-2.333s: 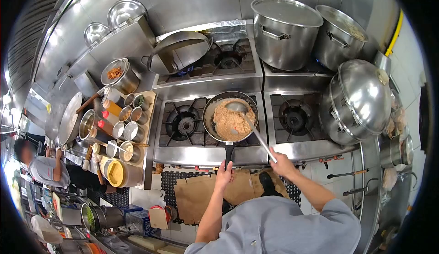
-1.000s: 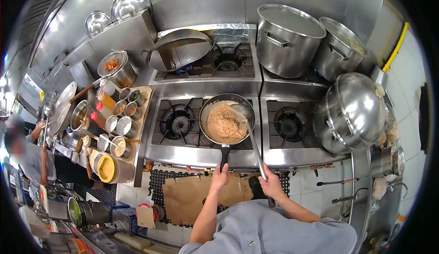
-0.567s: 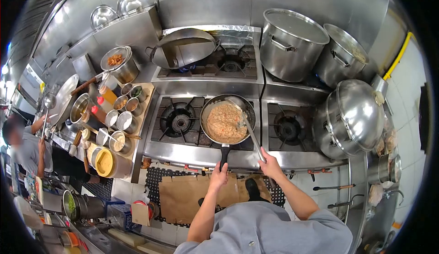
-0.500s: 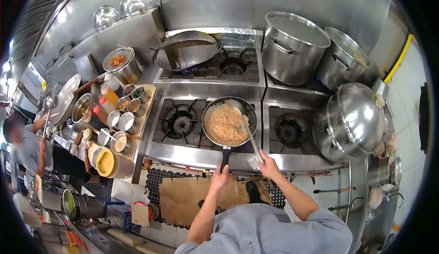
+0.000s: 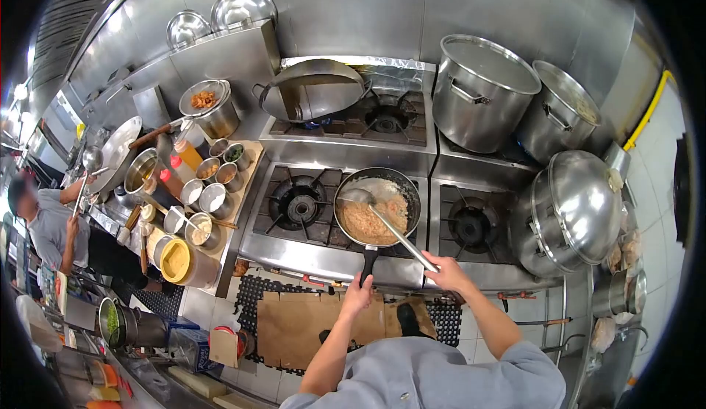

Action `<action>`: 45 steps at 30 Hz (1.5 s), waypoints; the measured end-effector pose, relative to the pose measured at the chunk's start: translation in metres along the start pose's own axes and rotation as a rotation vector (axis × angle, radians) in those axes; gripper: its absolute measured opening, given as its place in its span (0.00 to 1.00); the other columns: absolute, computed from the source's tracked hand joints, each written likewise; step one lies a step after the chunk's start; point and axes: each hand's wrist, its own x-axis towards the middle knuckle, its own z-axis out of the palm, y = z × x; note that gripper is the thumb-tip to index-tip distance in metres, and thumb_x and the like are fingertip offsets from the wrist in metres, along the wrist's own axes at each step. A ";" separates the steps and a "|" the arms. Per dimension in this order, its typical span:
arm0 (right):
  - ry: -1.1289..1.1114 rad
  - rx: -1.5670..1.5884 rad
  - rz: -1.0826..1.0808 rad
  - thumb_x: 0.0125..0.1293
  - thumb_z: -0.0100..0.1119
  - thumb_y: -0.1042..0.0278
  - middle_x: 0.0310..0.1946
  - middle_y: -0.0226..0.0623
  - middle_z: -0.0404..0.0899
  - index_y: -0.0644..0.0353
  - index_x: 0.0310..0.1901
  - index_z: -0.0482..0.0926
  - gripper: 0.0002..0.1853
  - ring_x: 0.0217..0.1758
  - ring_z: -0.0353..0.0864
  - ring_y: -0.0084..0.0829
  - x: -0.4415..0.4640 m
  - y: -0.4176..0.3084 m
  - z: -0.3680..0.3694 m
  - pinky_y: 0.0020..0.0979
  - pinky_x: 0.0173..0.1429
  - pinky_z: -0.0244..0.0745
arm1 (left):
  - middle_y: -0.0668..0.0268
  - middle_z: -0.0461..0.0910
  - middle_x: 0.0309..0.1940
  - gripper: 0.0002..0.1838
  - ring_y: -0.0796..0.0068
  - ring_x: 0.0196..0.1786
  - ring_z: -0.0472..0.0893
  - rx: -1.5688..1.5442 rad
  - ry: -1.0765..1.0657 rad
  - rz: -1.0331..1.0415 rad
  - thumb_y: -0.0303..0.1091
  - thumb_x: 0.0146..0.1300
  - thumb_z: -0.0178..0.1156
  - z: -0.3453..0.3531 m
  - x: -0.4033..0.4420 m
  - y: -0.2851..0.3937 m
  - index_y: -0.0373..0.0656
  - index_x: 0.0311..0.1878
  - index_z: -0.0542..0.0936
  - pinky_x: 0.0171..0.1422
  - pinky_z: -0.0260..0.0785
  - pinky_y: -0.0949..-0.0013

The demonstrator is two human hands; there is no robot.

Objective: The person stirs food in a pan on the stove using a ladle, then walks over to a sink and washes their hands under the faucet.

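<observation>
A black frying pan (image 5: 342,226) sits on the front middle burner, holding a pale orange, lumpy food mixture (image 5: 368,224). My left hand (image 5: 357,296) is closed round the pan's black handle (image 5: 368,265). In my right hand (image 5: 448,272) is the long metal handle of a ladle (image 5: 401,238), which slants up to the left. The ladle's bowl rests in the mixture at the pan's upper left, its underside partly hidden by the food.
An unlit-looking burner (image 5: 303,208) lies left of the pan, another (image 5: 471,223) right. A wok (image 5: 312,93) and a tall stockpot (image 5: 485,94) stand behind. Seasoning tins and a yellow-lidded tub (image 5: 176,260) crowd the left counter. At far left another person (image 5: 55,225) holds a ladle.
The ladle's bowl has swept from the right side of the pan to its upper left, and my right hand has shifted slightly. The whole view has moved a little down and right.
</observation>
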 end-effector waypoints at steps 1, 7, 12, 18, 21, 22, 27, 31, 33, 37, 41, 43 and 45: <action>0.057 0.013 -0.188 0.57 0.58 0.69 0.30 0.47 0.80 0.53 0.65 0.64 0.31 0.24 0.73 0.25 -0.005 0.008 -0.001 0.30 0.33 0.71 | 0.72 0.67 0.18 0.22 0.81 0.15 0.65 0.000 0.004 0.001 0.52 0.65 0.53 -0.003 -0.002 0.003 0.50 0.56 0.66 0.16 0.58 0.74; 0.047 -0.038 0.203 0.58 0.59 0.74 0.22 0.35 0.74 0.52 0.65 0.64 0.32 0.21 0.68 0.21 0.020 -0.014 -0.017 0.27 0.30 0.71 | 0.72 0.67 0.18 0.22 0.81 0.14 0.65 -0.001 0.026 0.014 0.52 0.65 0.54 -0.001 -0.007 0.006 0.50 0.55 0.67 0.16 0.57 0.75; -0.147 -0.128 0.054 0.56 0.61 0.68 0.44 0.50 0.79 0.46 0.64 0.66 0.32 0.37 0.81 0.37 0.000 -0.019 -0.038 0.33 0.46 0.73 | 0.71 0.67 0.19 0.24 0.81 0.14 0.64 -0.063 -0.021 -0.019 0.52 0.65 0.54 -0.001 -0.001 0.002 0.50 0.58 0.66 0.15 0.55 0.75; -0.005 -0.007 0.053 0.58 0.60 0.70 0.25 0.35 0.77 0.50 0.65 0.64 0.32 0.23 0.73 0.21 -0.015 0.004 -0.054 0.28 0.31 0.72 | 0.71 0.67 0.18 0.28 0.82 0.14 0.64 -0.045 0.014 -0.011 0.52 0.65 0.54 0.002 -0.004 0.001 0.49 0.63 0.63 0.15 0.55 0.76; -0.055 0.121 0.315 0.59 0.59 0.70 0.20 0.31 0.70 0.49 0.66 0.63 0.32 0.18 0.68 0.19 0.000 -0.021 -0.037 0.28 0.24 0.67 | 0.71 0.67 0.18 0.29 0.82 0.14 0.64 -0.004 0.044 0.005 0.52 0.65 0.54 0.003 -0.007 0.002 0.48 0.63 0.63 0.15 0.56 0.75; -0.073 0.073 0.283 0.59 0.59 0.70 0.20 0.32 0.72 0.48 0.66 0.63 0.32 0.18 0.69 0.21 0.004 -0.017 -0.029 0.29 0.24 0.68 | 0.70 0.68 0.20 0.28 0.81 0.15 0.65 0.016 0.052 -0.013 0.52 0.64 0.54 0.002 -0.006 0.003 0.49 0.63 0.64 0.17 0.58 0.75; -0.056 -0.189 -0.189 0.57 0.59 0.67 0.22 0.42 0.75 0.49 0.65 0.65 0.31 0.20 0.72 0.27 -0.028 -0.009 -0.042 0.30 0.32 0.72 | 0.69 0.69 0.22 0.28 0.80 0.15 0.65 0.002 0.042 -0.048 0.51 0.65 0.55 0.000 -0.011 0.013 0.49 0.63 0.65 0.18 0.59 0.73; -0.237 -0.050 0.233 0.57 0.59 0.71 0.22 0.32 0.74 0.50 0.67 0.62 0.34 0.17 0.68 0.18 -0.071 -0.086 -0.090 0.25 0.21 0.67 | 0.72 0.67 0.19 0.24 0.82 0.14 0.63 -0.050 0.037 -0.018 0.51 0.65 0.54 0.005 -0.013 0.010 0.50 0.59 0.66 0.15 0.54 0.75; -0.266 0.052 0.342 0.58 0.58 0.73 0.20 0.29 0.72 0.51 0.67 0.61 0.34 0.17 0.67 0.16 -0.076 -0.095 -0.092 0.24 0.20 0.66 | 0.72 0.67 0.19 0.24 0.82 0.14 0.63 -0.052 0.037 -0.028 0.50 0.65 0.54 0.005 -0.009 0.008 0.50 0.60 0.65 0.15 0.54 0.75; -0.318 0.288 0.411 0.59 0.57 0.74 0.19 0.26 0.70 0.51 0.67 0.61 0.33 0.16 0.65 0.16 -0.060 -0.072 -0.077 0.24 0.19 0.65 | 0.71 0.67 0.19 0.26 0.82 0.14 0.63 -0.039 0.021 -0.039 0.50 0.65 0.54 0.004 -0.002 0.002 0.51 0.62 0.64 0.16 0.54 0.75; -0.171 0.060 0.294 0.60 0.57 0.71 0.22 0.33 0.75 0.55 0.66 0.63 0.30 0.17 0.70 0.21 -0.048 -0.063 -0.065 0.28 0.26 0.70 | 0.70 0.68 0.20 0.28 0.82 0.14 0.64 -0.030 0.031 -0.035 0.50 0.65 0.54 0.001 -0.001 -0.003 0.51 0.65 0.62 0.16 0.56 0.75; -0.022 0.009 0.208 0.59 0.57 0.71 0.27 0.43 0.77 0.55 0.66 0.63 0.31 0.24 0.73 0.27 -0.039 -0.047 -0.054 0.30 0.33 0.71 | 0.70 0.68 0.20 0.29 0.82 0.14 0.64 -0.042 0.034 -0.046 0.51 0.65 0.54 0.004 0.001 0.000 0.51 0.65 0.61 0.16 0.56 0.74; 0.048 -0.014 0.178 0.59 0.57 0.71 0.29 0.48 0.78 0.55 0.66 0.62 0.31 0.27 0.75 0.29 -0.032 -0.016 -0.029 0.30 0.37 0.72 | 0.70 0.68 0.21 0.30 0.82 0.15 0.64 -0.020 0.056 -0.049 0.51 0.64 0.54 0.005 -0.002 -0.001 0.51 0.66 0.60 0.16 0.56 0.74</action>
